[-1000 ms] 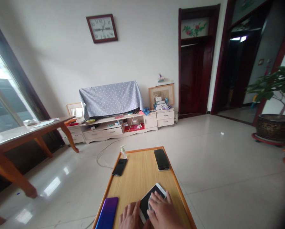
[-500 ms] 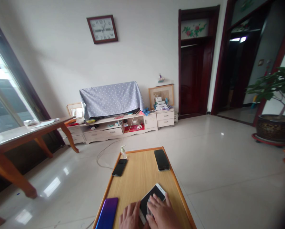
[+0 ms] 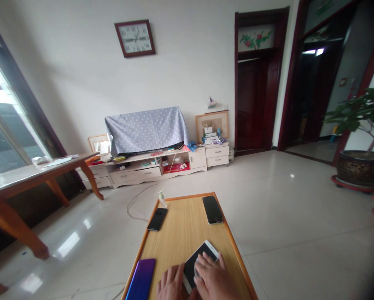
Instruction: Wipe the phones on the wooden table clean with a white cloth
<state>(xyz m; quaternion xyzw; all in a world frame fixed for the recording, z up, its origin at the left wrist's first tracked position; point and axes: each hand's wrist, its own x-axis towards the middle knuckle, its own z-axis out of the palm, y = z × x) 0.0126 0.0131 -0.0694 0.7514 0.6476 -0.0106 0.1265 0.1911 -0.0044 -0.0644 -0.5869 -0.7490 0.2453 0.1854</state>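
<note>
A white smartphone (image 3: pixel 191 266) with a dark screen lies slanted near the front of a small wooden table (image 3: pixel 180 233). My left hand (image 3: pixel 170 283) grips its lower left edge, fingers curled, thumb partly hidden. Across the screen, my right hand (image 3: pixel 213 277) presses down with bent fingers. A small pale grey piece shows beneath those fingers, mostly covered, and its kind cannot be made out. To the left of my left hand is a purple-blue phone (image 3: pixel 141 279), back side up.
Two black phones, one at the left (image 3: pixel 157 219) and one at the right (image 3: pixel 212 209), lie farther back on the table. A pump bottle (image 3: pixel 162 200) stands at its far left corner. Beyond are a larger table (image 3: pixel 43 166), a low white cabinet (image 3: pixel 136 175) and a potted plant (image 3: pixel 362 166).
My right hand has shifted very slightly on the phone's screen. My left hand and the white smartphone look the same as before.
</note>
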